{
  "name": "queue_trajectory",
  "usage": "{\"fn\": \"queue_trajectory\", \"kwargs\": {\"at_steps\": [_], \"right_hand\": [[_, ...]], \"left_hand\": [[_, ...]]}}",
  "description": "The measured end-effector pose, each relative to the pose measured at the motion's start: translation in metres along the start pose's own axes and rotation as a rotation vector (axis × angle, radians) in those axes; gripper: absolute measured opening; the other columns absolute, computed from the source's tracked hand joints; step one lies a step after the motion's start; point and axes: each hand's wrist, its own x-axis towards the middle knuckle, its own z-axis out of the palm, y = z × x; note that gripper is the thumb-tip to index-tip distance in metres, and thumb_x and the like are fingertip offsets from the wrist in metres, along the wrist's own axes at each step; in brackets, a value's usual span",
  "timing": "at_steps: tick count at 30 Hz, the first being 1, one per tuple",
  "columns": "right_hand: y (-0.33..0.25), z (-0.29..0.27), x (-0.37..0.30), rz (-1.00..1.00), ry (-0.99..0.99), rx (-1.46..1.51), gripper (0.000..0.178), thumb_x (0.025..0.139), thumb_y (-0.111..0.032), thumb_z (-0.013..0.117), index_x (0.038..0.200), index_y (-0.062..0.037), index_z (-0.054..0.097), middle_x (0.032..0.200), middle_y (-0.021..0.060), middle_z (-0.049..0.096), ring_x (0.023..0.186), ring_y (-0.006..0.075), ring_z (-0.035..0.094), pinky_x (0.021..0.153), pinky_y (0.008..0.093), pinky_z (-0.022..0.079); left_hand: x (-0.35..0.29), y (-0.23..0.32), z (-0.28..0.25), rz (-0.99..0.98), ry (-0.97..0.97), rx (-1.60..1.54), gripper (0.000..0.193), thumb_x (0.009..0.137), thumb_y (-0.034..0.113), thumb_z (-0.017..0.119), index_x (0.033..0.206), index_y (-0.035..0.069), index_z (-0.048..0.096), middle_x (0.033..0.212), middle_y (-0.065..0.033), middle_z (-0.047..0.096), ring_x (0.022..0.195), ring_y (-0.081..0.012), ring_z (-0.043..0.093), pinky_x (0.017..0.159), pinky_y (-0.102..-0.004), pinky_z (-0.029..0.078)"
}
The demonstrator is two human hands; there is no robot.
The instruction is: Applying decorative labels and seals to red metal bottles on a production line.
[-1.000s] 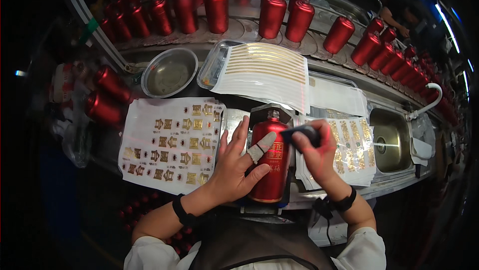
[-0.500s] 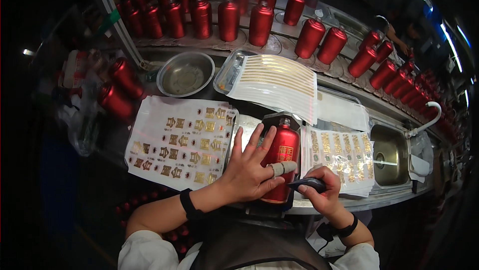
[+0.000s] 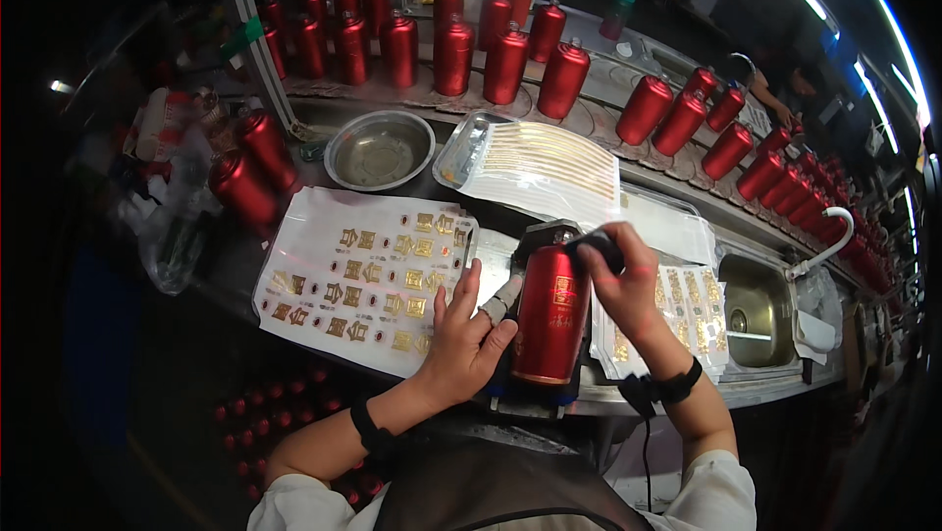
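Observation:
A glossy red bottle [image 3: 549, 335] with gold markings lies in front of me on a dark holder, its neck pointing away. My right hand [image 3: 630, 286] grips a small black hand tool [image 3: 602, 250] near the bottle's shoulder. The fingers partly cover this tool, so its exact kind does not show. To the left of the bottle is my left hand [image 3: 459, 349], holding nothing, fingers apart, with a pale wrap on one finger. A sheet of gold decals [image 3: 324, 227] lies left of that hand. More decal sheets [image 3: 613, 345] lie to the bottle's right.
A steel bowl [image 3: 343, 166] and a tray [image 3: 453, 170] with gold-striped sheets [image 3: 549, 163] sit farther back. Beyond them, red bottles [image 3: 565, 79] line the conveyor [image 3: 608, 143]. A sink [image 3: 765, 349] with a white tap [image 3: 842, 219] is at right. Another person's hand [image 3: 785, 117] shows far right.
My right hand has moved the black tool from the bottle's lower right side up to its shoulder. My left hand has come off the bottle, leftward. The bottle's visible gold markings differ.

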Motion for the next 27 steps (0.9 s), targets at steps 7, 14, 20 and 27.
{"fn": "queue_trajectory", "kwargs": {"at_steps": [7,14,20,27], "right_hand": [[-0.035,-0.004,-0.035,-0.643,-0.421,0.322,0.024,0.070,-0.002,0.078,0.091,-0.0062,0.068,0.079,0.0076,0.064,0.074,0.0256,0.064,0.067,0.0357,0.052],[-0.021,-0.009,-0.061,-0.400,-0.153,0.089,0.030,0.067,0.000,0.078,0.092,-0.0077,0.066,0.083,0.0078,0.065,0.077,0.0263,0.064,0.069,0.0351,0.050],[-0.028,-0.022,-0.042,0.478,0.116,0.353,0.025,0.085,-0.020,0.074,0.093,-0.0007,0.060,0.079,0.0029,0.061,0.074,0.0087,0.054,0.068,0.0262,0.047],[0.031,-0.018,-0.091,0.284,-0.013,0.444,0.024,0.083,-0.012,0.072,0.104,-0.0031,0.065,0.090,0.0056,0.065,0.084,0.0118,0.062,0.080,0.0260,0.049]], "left_hand": [[0.000,0.004,-0.012,0.056,0.117,-0.165,0.046,0.099,0.032,0.052,0.127,-0.003,0.059,0.152,-0.0316,0.027,0.141,-0.0431,0.029,0.112,-0.0612,0.013],[0.038,0.017,-0.020,0.069,0.240,-0.335,0.021,0.095,0.016,0.060,0.098,-0.001,0.072,0.080,-0.0130,0.070,0.067,-0.0179,0.064,0.060,-0.0298,0.048],[0.080,0.029,-0.006,0.231,0.234,-0.211,0.016,0.090,0.017,0.064,0.092,0.003,0.070,0.082,-0.0109,0.065,0.075,-0.0274,0.063,0.068,-0.0345,0.049],[0.102,0.022,0.011,0.133,0.027,-0.202,0.024,0.093,0.026,0.061,0.099,0.004,0.069,0.093,-0.0127,0.063,0.089,-0.0305,0.061,0.081,-0.0369,0.048]]}}
